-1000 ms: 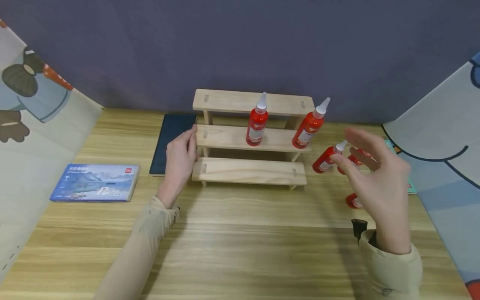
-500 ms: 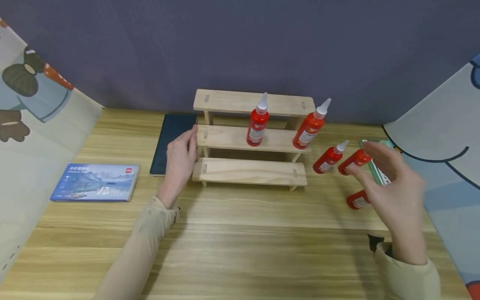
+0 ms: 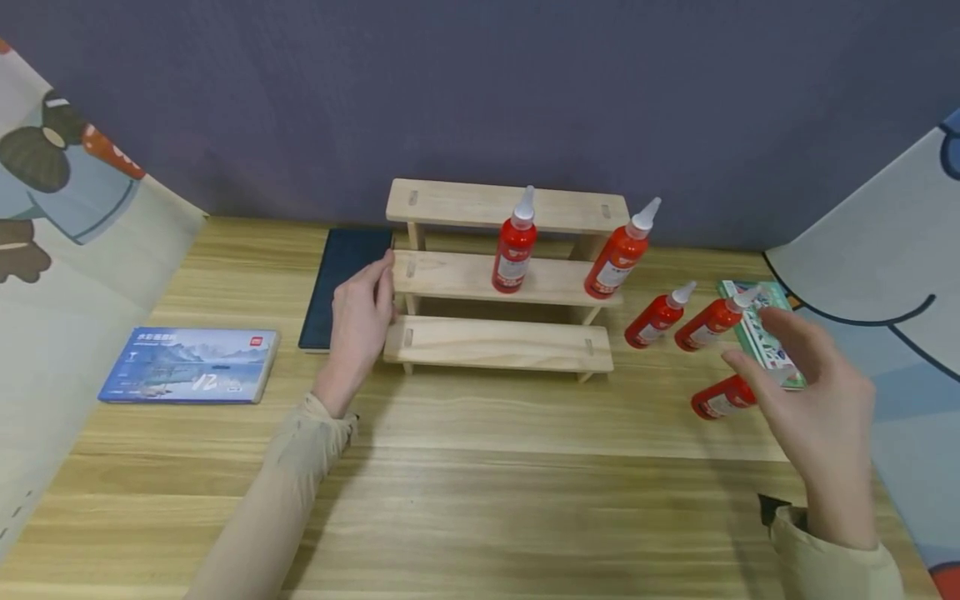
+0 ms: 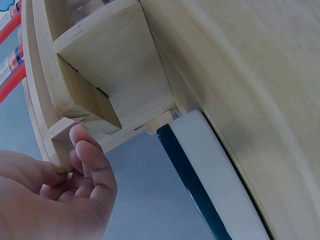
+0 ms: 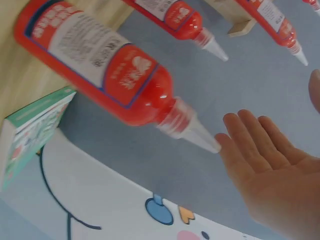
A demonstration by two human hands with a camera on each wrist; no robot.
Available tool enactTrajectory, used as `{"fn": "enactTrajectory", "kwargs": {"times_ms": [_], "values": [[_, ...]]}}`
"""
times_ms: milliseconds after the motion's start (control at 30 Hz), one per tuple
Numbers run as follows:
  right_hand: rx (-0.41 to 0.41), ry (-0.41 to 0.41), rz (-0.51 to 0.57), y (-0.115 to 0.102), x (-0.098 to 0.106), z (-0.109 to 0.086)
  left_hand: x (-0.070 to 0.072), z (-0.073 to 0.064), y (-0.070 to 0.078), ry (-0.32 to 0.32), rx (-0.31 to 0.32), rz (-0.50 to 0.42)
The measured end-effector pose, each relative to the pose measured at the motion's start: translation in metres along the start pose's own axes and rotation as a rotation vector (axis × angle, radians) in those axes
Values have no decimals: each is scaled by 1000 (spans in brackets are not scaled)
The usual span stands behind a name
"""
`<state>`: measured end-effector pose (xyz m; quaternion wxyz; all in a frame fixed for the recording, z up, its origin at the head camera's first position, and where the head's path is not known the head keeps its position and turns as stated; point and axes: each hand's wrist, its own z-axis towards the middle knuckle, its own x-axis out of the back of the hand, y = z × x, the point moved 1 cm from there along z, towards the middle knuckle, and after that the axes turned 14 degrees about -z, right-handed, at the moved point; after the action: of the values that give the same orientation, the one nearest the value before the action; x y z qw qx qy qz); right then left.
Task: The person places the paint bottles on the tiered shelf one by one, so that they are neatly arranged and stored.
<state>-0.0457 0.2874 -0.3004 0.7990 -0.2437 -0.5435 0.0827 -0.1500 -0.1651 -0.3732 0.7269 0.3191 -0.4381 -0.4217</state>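
Note:
My left hand [image 3: 358, 312] pinches the left end of the middle step on a three-step wooden rack [image 3: 498, 342]. Thumb and fingers curl round the board's edge in the left wrist view, at the hand [image 4: 75, 185]. On that step stand two red squeeze bottles, one mid-board [image 3: 513, 257] and one at the right end [image 3: 617, 260]. My right hand [image 3: 821, 417] holds nothing, thumb and fingers spread apart, over the nozzle end of the front red bottle [image 3: 723, 398]. The right wrist view has a bottle [image 5: 100, 60] large, its nozzle overlapping a fingertip.
Two more red bottles, one nearer the rack [image 3: 655, 320] and one beside it [image 3: 707, 325], stand right of the rack. A green box [image 3: 768, 337] lies behind them. Left are a dark flat book [image 3: 337, 275] and a blue paint box [image 3: 189, 365]. A dark wall rises behind.
My right hand has moved right and toward me, from over the bottles beside the rack to the front bottle, uncovering those bottles and the green box. The left hand has stayed put.

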Motion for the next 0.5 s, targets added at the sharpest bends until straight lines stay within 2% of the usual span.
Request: {"fn": "enactTrajectory", "kwargs": {"times_ms": [300, 500], "values": [[4, 53, 51, 15, -2, -7, 0, 0, 0, 8, -19, 2], [-43, 42, 37, 22, -3, -9, 0, 0, 0, -1, -16, 3]]}}
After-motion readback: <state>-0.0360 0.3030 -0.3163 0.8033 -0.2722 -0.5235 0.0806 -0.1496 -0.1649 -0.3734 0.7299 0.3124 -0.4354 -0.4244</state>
